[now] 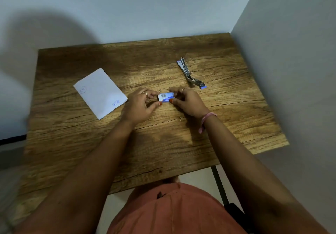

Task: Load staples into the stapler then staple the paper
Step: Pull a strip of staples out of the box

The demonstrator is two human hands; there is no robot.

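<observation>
Staple box [166,97] at frame centre, pinched by my left hand [141,104] and right hand [187,103] to slide it open; stapler [190,74] lies unfolded upper right, awaiting staples; paper [100,93] waits left

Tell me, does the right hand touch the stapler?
Apart. The head view shows bare table between the right hand and the stapler; it holds the box.

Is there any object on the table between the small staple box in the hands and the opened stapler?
Nothing visible: only bare wooden table separates the blue-and-white staple box from the opened silver stapler.
</observation>
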